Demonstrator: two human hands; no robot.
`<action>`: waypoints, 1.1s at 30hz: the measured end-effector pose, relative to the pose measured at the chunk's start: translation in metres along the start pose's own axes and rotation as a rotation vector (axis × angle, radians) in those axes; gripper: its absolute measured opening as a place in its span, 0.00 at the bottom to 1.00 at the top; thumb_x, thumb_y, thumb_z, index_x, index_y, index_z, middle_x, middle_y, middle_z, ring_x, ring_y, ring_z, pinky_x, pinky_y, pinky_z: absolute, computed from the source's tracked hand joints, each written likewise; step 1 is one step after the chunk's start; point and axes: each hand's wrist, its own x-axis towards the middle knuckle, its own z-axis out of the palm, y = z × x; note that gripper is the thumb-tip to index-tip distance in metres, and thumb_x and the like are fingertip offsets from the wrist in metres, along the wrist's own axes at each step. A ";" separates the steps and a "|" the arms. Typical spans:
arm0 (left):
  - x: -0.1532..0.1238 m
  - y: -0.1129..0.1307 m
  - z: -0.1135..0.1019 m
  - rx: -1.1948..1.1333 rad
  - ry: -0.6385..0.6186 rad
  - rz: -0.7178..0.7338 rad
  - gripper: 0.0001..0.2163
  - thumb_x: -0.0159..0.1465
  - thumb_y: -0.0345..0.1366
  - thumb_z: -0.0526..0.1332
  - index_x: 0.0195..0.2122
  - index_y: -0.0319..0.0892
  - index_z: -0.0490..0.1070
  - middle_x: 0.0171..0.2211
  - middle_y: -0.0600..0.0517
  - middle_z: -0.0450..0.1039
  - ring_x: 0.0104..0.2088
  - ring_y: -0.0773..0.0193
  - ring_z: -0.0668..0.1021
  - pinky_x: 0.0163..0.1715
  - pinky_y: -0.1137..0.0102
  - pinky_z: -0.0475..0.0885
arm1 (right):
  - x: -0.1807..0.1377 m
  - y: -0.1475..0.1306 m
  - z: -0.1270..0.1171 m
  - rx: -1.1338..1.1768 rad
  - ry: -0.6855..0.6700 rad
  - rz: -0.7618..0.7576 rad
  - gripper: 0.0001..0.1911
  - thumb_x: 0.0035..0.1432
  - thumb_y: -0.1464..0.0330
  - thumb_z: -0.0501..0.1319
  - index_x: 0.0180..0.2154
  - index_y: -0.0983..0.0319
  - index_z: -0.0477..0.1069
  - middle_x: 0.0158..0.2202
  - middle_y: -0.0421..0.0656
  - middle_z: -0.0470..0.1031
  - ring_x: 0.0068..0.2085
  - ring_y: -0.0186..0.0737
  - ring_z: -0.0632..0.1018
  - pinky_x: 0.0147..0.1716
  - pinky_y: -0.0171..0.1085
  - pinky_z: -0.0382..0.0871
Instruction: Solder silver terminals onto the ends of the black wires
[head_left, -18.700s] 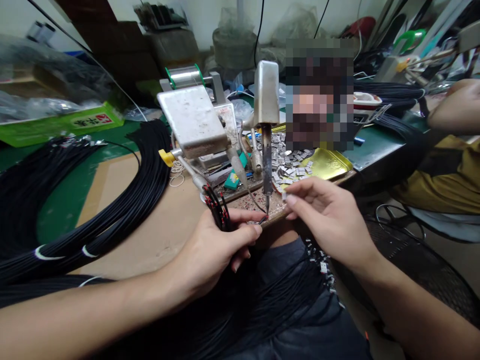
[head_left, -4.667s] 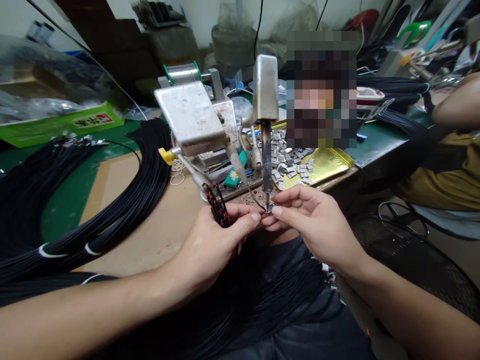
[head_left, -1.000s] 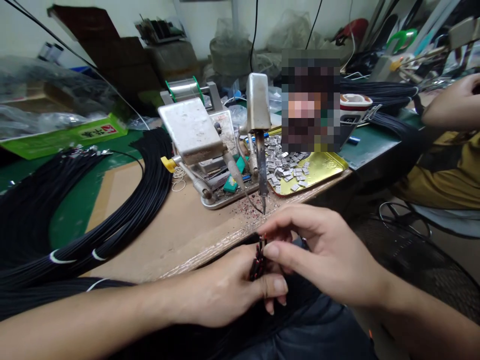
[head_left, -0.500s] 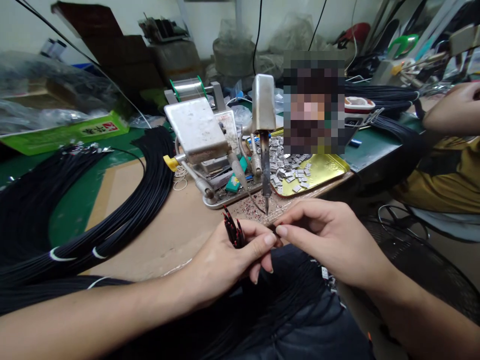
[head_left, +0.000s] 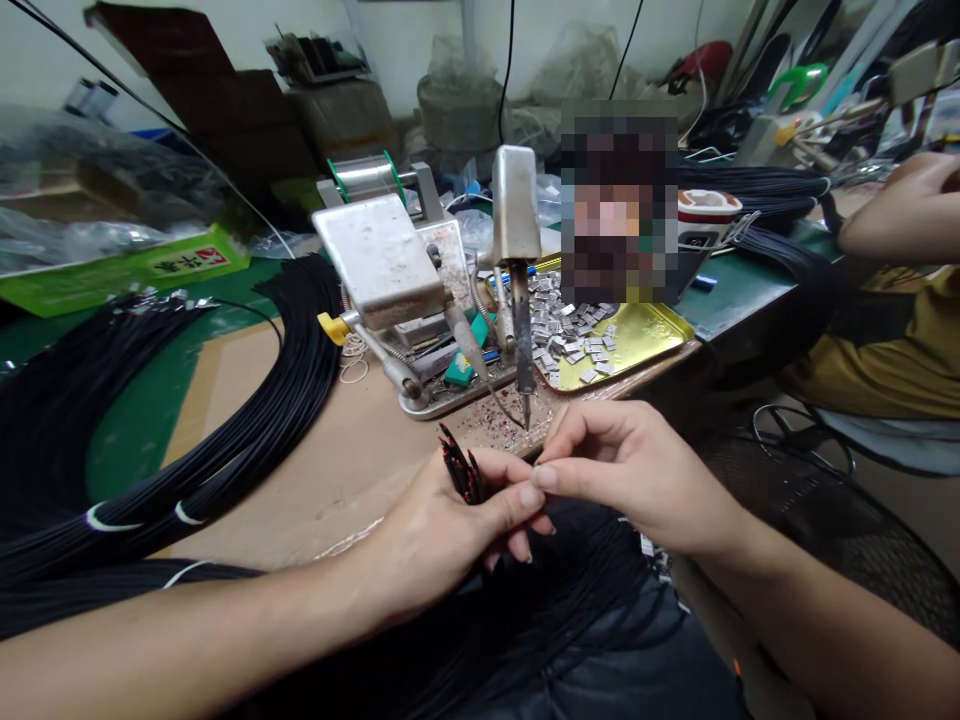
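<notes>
My left hand (head_left: 480, 510) is closed around a bundle of black cables (head_left: 460, 468), whose red-tipped ends poke up between thumb and palm. Thumb and forefinger of my right hand (head_left: 622, 470) are pinched together right at the left fingertips; whatever sits between them is too small and hidden to name. Just beyond the hands, a soldering iron (head_left: 524, 350) points tip-down from a metal stand (head_left: 390, 260). A spool of solder wire (head_left: 366, 178) is mounted at the stand's back. More black cables (head_left: 540, 600) hang over my lap below the hands.
Many small metal connectors (head_left: 574, 335) lie in a gold tray (head_left: 652, 340) behind the iron. Coiled black cables (head_left: 300, 370) cover the bench's left side. Red and dark scraps (head_left: 499, 415) litter the board near the tip. Another person's arm (head_left: 900, 215) is at right.
My right hand's fingertips have come slightly left and down, closer against the left fingers. The whole view has shifted a little. The cable bundle stays in my left hand.
</notes>
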 end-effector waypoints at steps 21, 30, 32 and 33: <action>0.005 -0.002 0.002 -0.116 0.184 -0.058 0.12 0.56 0.39 0.70 0.36 0.36 0.78 0.19 0.54 0.74 0.16 0.74 0.69 0.16 0.79 0.62 | 0.031 0.007 -0.067 -1.072 0.329 -0.377 0.05 0.57 0.75 0.63 0.30 0.61 0.72 0.32 0.43 0.73 0.37 0.44 0.72 0.38 0.42 0.66; 0.006 0.003 -0.004 -0.179 0.253 -0.032 0.14 0.57 0.37 0.69 0.43 0.36 0.78 0.19 0.55 0.73 0.16 0.76 0.67 0.15 0.81 0.60 | 0.016 0.001 -0.027 -0.316 0.407 -0.223 0.03 0.56 0.70 0.67 0.35 0.62 0.76 0.30 0.41 0.77 0.30 0.37 0.78 0.32 0.37 0.73; 0.006 0.004 -0.004 -0.208 0.297 -0.020 0.13 0.57 0.36 0.69 0.41 0.36 0.78 0.19 0.55 0.73 0.16 0.76 0.67 0.15 0.82 0.59 | 0.015 0.005 -0.015 -0.160 0.364 -0.130 0.06 0.55 0.69 0.67 0.35 0.62 0.72 0.26 0.39 0.76 0.26 0.36 0.78 0.28 0.36 0.74; 0.006 0.004 -0.005 -0.218 0.317 -0.011 0.12 0.57 0.37 0.69 0.40 0.36 0.78 0.18 0.55 0.72 0.16 0.76 0.67 0.15 0.82 0.59 | 0.015 0.008 -0.010 -0.113 0.349 -0.099 0.07 0.56 0.68 0.67 0.35 0.62 0.71 0.26 0.38 0.75 0.26 0.36 0.78 0.28 0.36 0.75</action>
